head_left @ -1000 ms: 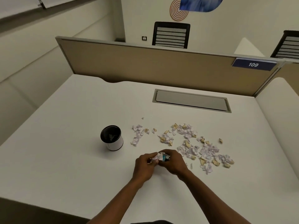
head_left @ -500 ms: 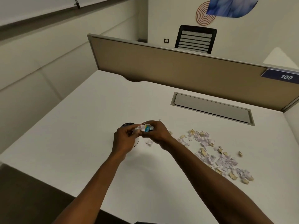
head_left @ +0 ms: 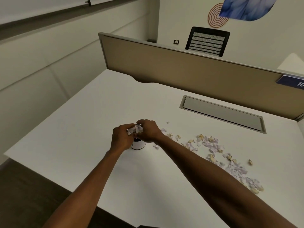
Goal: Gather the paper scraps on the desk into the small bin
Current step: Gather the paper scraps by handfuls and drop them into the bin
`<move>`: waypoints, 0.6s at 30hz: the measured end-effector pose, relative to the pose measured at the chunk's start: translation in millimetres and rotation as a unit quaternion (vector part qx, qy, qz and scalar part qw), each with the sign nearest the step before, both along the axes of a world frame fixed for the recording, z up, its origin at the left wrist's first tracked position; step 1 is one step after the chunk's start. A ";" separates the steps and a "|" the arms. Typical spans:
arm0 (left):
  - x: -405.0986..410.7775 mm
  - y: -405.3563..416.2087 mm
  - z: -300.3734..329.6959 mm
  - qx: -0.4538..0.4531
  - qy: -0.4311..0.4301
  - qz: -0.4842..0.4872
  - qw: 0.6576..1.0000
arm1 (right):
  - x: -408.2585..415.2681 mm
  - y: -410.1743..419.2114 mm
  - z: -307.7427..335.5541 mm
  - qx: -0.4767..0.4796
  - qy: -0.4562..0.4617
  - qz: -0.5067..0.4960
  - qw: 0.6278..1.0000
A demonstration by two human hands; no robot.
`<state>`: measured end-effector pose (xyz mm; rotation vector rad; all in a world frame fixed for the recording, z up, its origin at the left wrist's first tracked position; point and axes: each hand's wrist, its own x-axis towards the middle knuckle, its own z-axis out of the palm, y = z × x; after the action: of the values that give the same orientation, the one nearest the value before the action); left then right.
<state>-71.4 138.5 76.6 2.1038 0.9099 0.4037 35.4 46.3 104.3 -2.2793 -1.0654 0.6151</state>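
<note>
Both hands meet over the small white bin, whose dark rim is mostly hidden behind them. My left hand and my right hand together grip a wad of white paper scraps right above the bin's mouth. Several loose scraps, pale lilac and yellowish, lie scattered on the white desk to the right of the bin, running toward the front right. One tiny scrap sits apart, behind the pile.
A tan partition closes the desk's far side, with a blue number plate at its right end. A grey cable hatch is set into the desk at the back right. A black chair stands beyond the partition.
Both hands carried the wad of scraps leftward from the desk's front to just above the bin. The camera view swung left with them.
</note>
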 end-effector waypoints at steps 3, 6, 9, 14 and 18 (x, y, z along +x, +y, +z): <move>1.2 -0.9 -1.3 0.022 0.027 -0.027 0.999 | -0.5 0.4 2.4 -0.017 -0.020 0.029 0.999; 2.0 -1.5 -3.4 0.030 0.037 -0.034 0.998 | -0.1 -1.3 3.0 -0.004 -0.033 0.041 0.999; 2.0 -2.6 -6.0 0.028 0.030 -0.029 0.999 | 1.2 -2.8 0.6 0.022 -0.046 0.038 0.998; 0.4 -3.1 -11.7 0.042 -0.012 -0.004 0.999 | 6.9 -14.8 -5.0 0.099 -0.016 -0.039 0.994; 0.8 -6.4 -12.9 0.070 -0.034 0.006 0.997 | 11.2 -43.9 -17.1 0.155 0.027 -0.123 0.980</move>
<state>-70.6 132.1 63.7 2.1982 0.8762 0.5568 46.6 2.3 87.2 -2.0651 -0.7758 0.3778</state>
